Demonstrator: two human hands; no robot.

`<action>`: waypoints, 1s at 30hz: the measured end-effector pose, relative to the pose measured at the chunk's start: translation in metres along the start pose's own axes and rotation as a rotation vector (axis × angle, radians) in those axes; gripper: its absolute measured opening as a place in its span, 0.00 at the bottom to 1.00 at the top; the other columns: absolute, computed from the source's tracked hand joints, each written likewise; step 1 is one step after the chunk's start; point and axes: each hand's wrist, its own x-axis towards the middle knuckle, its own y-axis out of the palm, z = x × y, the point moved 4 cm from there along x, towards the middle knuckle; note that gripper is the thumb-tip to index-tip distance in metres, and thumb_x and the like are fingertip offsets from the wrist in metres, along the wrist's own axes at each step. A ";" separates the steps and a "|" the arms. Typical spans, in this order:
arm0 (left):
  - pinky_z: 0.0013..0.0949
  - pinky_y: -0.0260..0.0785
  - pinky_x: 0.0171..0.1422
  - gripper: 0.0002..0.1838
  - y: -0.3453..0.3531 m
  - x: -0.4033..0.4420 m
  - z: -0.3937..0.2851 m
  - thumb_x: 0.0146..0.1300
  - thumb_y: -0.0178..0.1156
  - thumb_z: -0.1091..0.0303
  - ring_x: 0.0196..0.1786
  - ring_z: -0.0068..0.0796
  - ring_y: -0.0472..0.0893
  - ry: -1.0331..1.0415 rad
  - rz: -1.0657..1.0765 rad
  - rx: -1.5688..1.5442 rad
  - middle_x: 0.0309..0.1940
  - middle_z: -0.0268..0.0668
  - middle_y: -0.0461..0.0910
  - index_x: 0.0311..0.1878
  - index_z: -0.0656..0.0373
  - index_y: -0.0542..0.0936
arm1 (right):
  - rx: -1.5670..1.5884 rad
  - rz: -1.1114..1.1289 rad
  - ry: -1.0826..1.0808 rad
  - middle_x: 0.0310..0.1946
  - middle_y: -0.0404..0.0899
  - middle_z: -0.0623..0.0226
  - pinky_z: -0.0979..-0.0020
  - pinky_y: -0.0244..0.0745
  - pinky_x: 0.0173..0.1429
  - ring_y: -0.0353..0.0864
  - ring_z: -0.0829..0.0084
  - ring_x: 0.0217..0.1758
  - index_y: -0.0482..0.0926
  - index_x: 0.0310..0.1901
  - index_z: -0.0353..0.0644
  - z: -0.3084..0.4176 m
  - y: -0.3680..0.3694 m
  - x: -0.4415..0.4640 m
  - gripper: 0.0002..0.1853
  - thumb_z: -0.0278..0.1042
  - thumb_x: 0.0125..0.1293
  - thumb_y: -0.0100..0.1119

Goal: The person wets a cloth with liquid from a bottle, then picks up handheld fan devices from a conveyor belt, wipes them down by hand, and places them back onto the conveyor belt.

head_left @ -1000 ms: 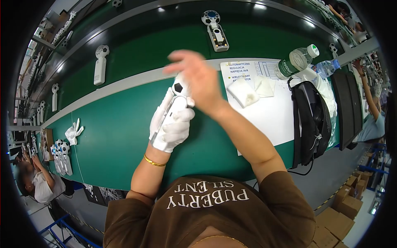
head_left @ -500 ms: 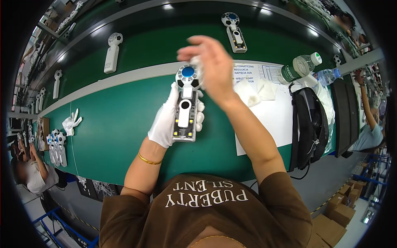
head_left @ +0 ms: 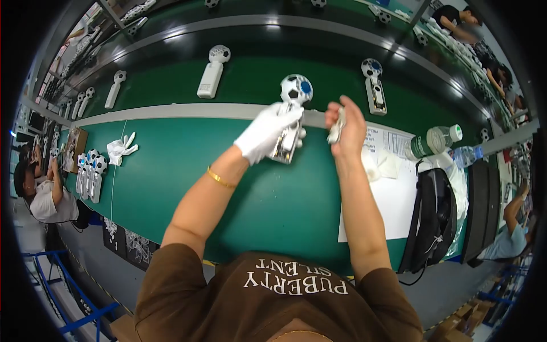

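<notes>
My left hand (head_left: pixel 262 134), in a white glove, is wrapped round a slim handheld device with a football-patterned head (head_left: pixel 295 89). The device leans slightly, its head upward and its blue round centre turned to the right. Its lower body has a clear cover with parts visible inside; my fingers hide the middle. To the right, my bare right hand (head_left: pixel 352 132) is closed on a crumpled white cloth (head_left: pixel 337 126), apart from the device.
Similar football-headed devices (head_left: pixel 211 77) (head_left: pixel 374 88) lie on the dark green belt beyond the bench edge. Several more stand at left (head_left: pixel 91 176), near a white glove (head_left: pixel 121 149). At right are a paper sheet (head_left: pixel 370 211), bottles (head_left: pixel 436 141) and a black bag (head_left: pixel 430 219). Other people sit along both sides.
My right hand has moved away from the device's head to the right, with the white cloth in it. My left hand has turned the device and shifted its grip higher; the view has swung.
</notes>
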 end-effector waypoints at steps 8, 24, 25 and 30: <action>0.38 0.72 0.56 0.23 -0.057 0.125 -0.046 0.61 0.61 0.60 0.48 0.44 0.81 0.534 -0.489 0.821 0.43 0.47 0.81 0.54 0.66 0.75 | -0.476 0.357 0.019 0.28 0.80 0.63 0.80 0.71 0.24 0.77 0.80 0.22 0.76 0.52 0.35 -0.039 0.023 -0.058 0.14 0.35 0.74 0.48; 0.35 0.74 0.32 0.16 -0.112 0.071 -0.041 0.60 0.63 0.66 0.29 0.27 0.78 -0.012 -0.317 0.507 0.29 0.36 0.75 0.48 0.63 0.72 | -0.429 0.366 0.106 0.27 0.81 0.66 0.78 0.68 0.23 0.76 0.81 0.20 0.78 0.49 0.36 -0.036 0.021 -0.050 0.13 0.34 0.73 0.48; 0.32 0.74 0.29 0.15 -0.092 0.055 -0.032 0.61 0.62 0.67 0.26 0.24 0.77 0.025 -0.256 0.381 0.28 0.34 0.74 0.47 0.62 0.72 | -0.380 0.342 0.120 0.27 0.81 0.65 0.78 0.68 0.23 0.75 0.81 0.20 0.78 0.50 0.36 -0.036 0.020 -0.047 0.13 0.34 0.73 0.48; 0.28 0.76 0.27 0.15 -0.019 -0.024 0.018 0.61 0.63 0.68 0.25 0.21 0.75 -0.098 -0.055 0.328 0.28 0.31 0.73 0.48 0.62 0.72 | -0.124 0.165 0.222 0.26 0.78 0.63 0.80 0.65 0.20 0.72 0.79 0.18 0.75 0.52 0.34 -0.024 0.008 -0.033 0.14 0.32 0.71 0.49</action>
